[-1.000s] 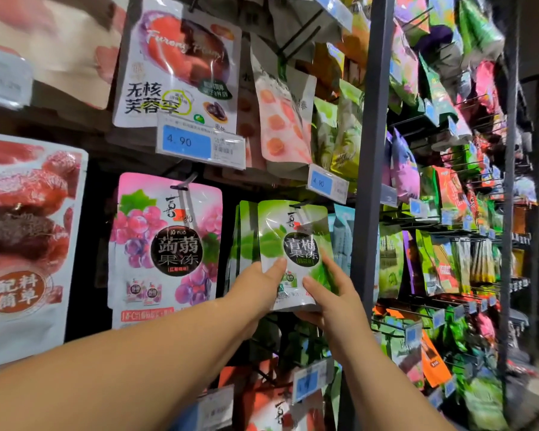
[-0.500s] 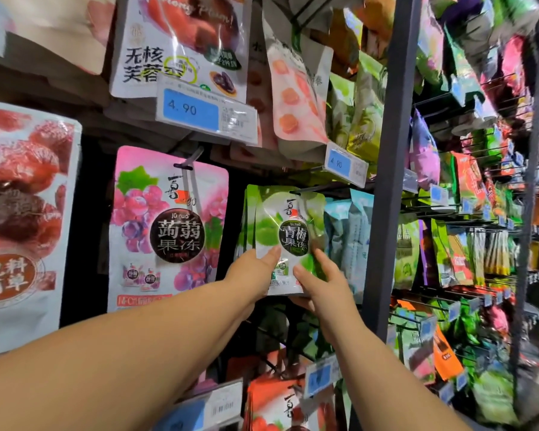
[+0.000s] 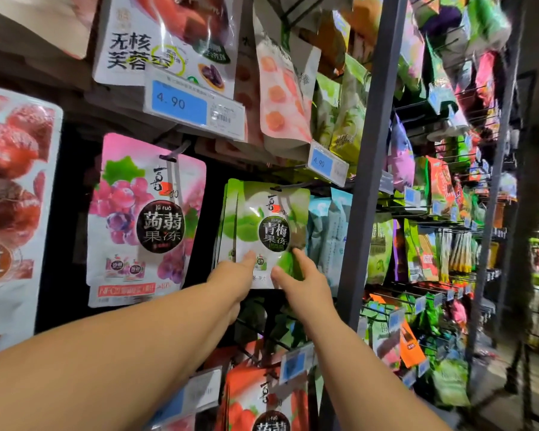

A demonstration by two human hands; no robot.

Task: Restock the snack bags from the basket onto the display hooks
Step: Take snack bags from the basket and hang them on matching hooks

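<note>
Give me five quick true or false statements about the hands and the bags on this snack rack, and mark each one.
1. Both hands touch the green plum jelly bag. True: the left hand and right hand are at its lower part.
2. The pink grape konjac jelly bag hangs left of the green one. True.
3. The nearest price tag reads 9.40. False: it reads 4.90.
4. The bags right of the green one are red. False: the neighbouring bags are light blue.
5. The right hand grips the grey upright post. False: it is on the green bag.
</note>
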